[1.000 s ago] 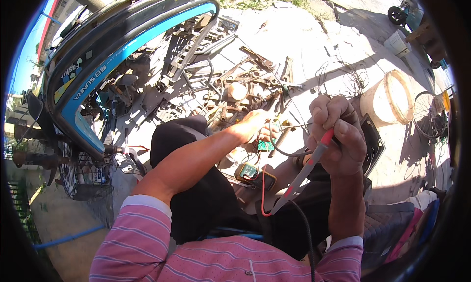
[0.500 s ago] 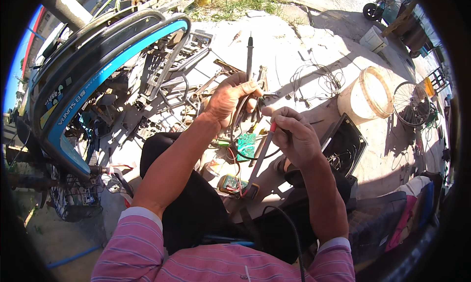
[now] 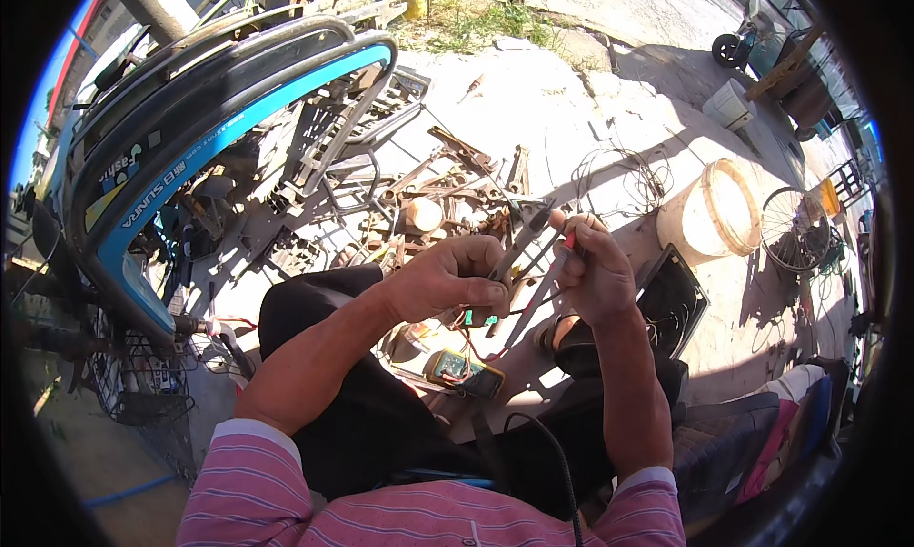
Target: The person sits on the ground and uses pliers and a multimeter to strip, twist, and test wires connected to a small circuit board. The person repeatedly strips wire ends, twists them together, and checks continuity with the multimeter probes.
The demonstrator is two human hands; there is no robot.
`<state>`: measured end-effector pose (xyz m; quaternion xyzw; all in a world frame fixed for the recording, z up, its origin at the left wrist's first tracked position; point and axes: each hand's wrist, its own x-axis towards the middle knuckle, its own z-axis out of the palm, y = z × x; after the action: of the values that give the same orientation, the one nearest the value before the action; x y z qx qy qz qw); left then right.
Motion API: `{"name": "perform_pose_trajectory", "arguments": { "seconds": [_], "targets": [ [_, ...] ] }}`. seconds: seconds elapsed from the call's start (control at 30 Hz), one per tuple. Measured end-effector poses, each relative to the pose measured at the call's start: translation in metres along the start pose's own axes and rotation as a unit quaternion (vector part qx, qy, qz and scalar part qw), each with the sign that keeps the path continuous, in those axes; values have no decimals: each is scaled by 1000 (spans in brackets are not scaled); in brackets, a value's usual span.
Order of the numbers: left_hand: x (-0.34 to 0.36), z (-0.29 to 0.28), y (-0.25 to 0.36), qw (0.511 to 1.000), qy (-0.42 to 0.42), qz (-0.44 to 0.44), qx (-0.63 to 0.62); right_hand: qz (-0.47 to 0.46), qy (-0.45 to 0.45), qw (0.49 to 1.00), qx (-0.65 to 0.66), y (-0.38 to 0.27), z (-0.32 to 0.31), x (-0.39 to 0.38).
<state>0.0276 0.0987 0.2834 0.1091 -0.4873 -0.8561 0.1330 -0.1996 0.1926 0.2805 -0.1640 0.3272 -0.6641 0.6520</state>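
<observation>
My left hand (image 3: 452,278) is closed around a dark, pen-shaped test probe (image 3: 524,238), whose upper end slants up and to the right. Beside it, my right hand (image 3: 602,261) pinches a second test probe (image 3: 545,288), grey with a red end, its long body slanting down to the left. The dark probe's upper end is close to my right fingers; whether they touch it I cannot tell. Below the hands lies a yellow-edged multimeter (image 3: 464,373) with leads around it. A green circuit board (image 3: 467,317) is mostly hidden behind my left hand.
Metal scrap and tools (image 3: 438,190) litter the ground ahead. A blue-and-black vehicle frame (image 3: 219,133) rises at left. To the right are a black open case (image 3: 678,295), a large pale bucket (image 3: 705,209), a spoked wheel (image 3: 798,228) and coiled wire (image 3: 633,180).
My left hand has come down and turned, tilting the dark probe from upright to slanting right. My right hand has shifted slightly right. The multimeter shows more clearly and the circuit board is now mostly covered.
</observation>
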Motion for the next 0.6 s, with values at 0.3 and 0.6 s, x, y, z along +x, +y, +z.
{"name": "perform_pose_trajectory", "arguments": {
  "seconds": [0.3, 0.6],
  "targets": [
    [-3, -31, -11, 959, 263, -90, -55, 92, -152, 959, -220, 39, 39, -19],
    [7, -53, -3, 912, 387, -45, -131, 64, -341, 837, -423, 90, 57, -38]
  ]
}}
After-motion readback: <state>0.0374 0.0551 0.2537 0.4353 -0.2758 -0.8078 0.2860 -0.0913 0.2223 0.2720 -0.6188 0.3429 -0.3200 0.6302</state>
